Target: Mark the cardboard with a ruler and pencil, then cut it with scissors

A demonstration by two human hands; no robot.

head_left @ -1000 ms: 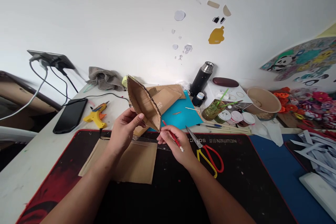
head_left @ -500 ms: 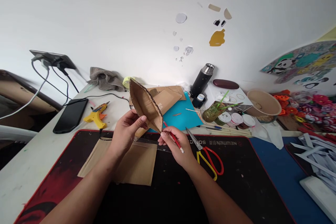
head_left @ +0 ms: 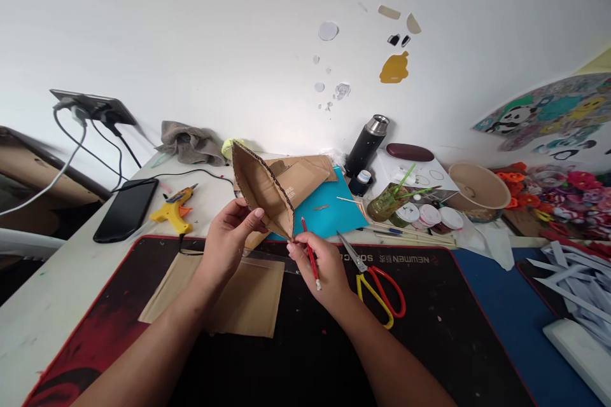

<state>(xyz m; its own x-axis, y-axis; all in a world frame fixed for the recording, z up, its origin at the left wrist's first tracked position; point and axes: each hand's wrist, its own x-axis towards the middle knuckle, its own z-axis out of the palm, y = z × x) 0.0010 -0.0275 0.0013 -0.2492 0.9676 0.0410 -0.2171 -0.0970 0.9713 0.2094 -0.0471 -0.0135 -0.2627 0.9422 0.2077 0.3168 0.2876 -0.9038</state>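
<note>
Above the mat, my left hand (head_left: 233,232) grips a hollow, boat-shaped cardboard piece (head_left: 265,194) by its left side, thumb on the near wall. Its open side faces me, tilted, with corrugated edges showing. My right hand (head_left: 317,264) is closed around a red pencil (head_left: 312,257), eraser end toward me, while its thumb and fingertips touch the lower pointed end of the cardboard piece. Beneath the hands a flat piece of cardboard (head_left: 252,299) lies on the black mat (head_left: 286,369). Scissors (head_left: 375,286) with yellow and red handles rest just right of my right hand.
A yellow glue gun (head_left: 174,213) and a phone (head_left: 126,210) lie on the left. Behind are a blue sheet (head_left: 329,210), folded cardboard (head_left: 305,181) and a black thermos (head_left: 367,143). A jar with brushes (head_left: 384,203), paint pots (head_left: 429,217) and a bowl (head_left: 480,184) stand at right.
The red pencil has swung in my right hand, its eraser end moving left and toward me. The cardboard piece has shifted slightly left and stays in my left hand.
</note>
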